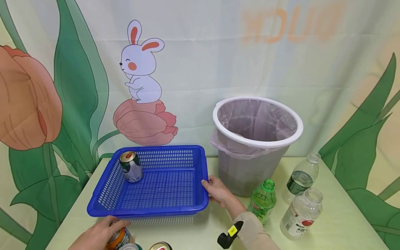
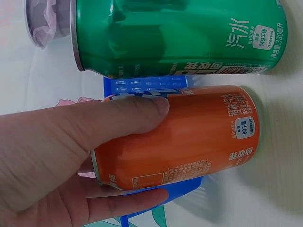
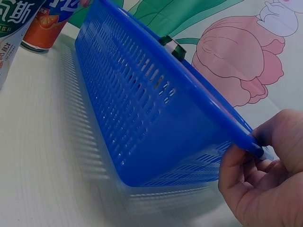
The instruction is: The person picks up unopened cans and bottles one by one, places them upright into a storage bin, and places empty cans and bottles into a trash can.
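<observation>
My right hand (image 1: 218,191) pinches the right rim of a blue plastic basket (image 1: 200,180), thumb on top and fingers curled beneath, as the right wrist view also shows. Inside the basket, at its back left, a green and silver can (image 1: 133,171) stands upright. My left hand (image 2: 61,146) grips an orange soda can (image 2: 189,137), thumb across one side and fingers round the other. That can stands near the basket's front edge. Right beside it is a green soda can (image 2: 180,38). Another can top (image 1: 160,246) shows at the bottom edge of the head view.
Behind, on the right, stands a grey bin (image 1: 250,170) with a white rim and a plastic liner. A green bottle (image 1: 263,199), a clear bottle with a dark label (image 1: 301,180) and a clear wide-mouthed bottle (image 1: 301,213) stand along the right side of the table.
</observation>
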The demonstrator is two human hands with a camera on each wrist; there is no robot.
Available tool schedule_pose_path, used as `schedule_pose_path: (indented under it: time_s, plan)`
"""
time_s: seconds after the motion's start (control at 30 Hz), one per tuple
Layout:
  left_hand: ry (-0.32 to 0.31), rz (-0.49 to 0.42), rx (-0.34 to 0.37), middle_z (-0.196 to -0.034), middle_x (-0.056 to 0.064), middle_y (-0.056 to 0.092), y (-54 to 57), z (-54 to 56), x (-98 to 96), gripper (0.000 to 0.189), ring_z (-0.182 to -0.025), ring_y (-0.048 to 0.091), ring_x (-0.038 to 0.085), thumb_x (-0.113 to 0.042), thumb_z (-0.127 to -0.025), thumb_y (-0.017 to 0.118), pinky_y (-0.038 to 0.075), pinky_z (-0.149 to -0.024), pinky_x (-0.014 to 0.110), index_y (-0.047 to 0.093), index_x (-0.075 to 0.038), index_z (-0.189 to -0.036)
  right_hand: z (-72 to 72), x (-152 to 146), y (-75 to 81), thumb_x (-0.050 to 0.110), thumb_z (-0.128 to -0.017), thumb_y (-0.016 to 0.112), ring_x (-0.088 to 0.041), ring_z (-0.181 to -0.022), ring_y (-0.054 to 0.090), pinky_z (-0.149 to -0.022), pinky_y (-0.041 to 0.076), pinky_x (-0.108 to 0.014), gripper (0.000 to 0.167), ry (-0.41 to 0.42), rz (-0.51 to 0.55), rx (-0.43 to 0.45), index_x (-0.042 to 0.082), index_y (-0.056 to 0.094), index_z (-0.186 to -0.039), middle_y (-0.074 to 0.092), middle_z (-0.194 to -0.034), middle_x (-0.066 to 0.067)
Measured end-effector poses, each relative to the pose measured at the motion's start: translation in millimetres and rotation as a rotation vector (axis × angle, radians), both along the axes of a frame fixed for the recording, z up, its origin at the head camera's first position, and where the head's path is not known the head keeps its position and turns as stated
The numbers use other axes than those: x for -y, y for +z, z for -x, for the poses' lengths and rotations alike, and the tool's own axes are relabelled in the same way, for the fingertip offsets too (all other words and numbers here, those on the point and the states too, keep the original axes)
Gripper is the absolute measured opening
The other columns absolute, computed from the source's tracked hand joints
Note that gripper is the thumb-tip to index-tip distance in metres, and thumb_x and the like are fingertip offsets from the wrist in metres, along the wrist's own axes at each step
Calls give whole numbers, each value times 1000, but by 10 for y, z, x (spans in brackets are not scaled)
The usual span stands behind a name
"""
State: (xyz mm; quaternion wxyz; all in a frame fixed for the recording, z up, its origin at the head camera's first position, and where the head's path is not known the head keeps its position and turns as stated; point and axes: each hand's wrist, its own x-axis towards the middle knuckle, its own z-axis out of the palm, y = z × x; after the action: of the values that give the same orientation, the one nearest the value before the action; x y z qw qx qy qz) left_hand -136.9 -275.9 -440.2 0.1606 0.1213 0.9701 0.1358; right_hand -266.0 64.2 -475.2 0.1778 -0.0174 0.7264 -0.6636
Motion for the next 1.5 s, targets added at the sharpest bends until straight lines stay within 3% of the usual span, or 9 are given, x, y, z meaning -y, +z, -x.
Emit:
schedule_pose_path:
  time_s: [0.2, 0.47, 1.5]
  plan:
    - [-12, -28, 10, -104, 8, 53, 28, 1, -8, 71, -92, 53, 25, -50, -55, 83, 50, -76, 53, 58, -18, -114, -7, 2, 6, 21, -98, 43, -34, -91, 63, -63, 55, -33, 32, 2, -12, 6, -5, 43, -117, 57, -113, -26]
    - [-126, -70, -26, -97, 6, 49, 50, 11, 21, 65, -85, 50, 22, -45, -61, 81, 51, -70, 46, 56, -16, -113, 6, -13, 5, 20, -98, 43, -31, -88, 64, -63, 55, -32, 34, 2, 0, -5, -7, 43, -119, 58, -112, -25]
    - [-146, -62, 25, -96, 2, 46, 60, 44, 47, 62, -86, 49, 23, -48, -59, 81, 51, -73, 49, 56, -20, -108, 29, 13, -29, 19, -97, 43, -35, -94, 63, -66, 56, -36, 34, 0, 7, -2, -7, 43, -118, 56, -113, -27]
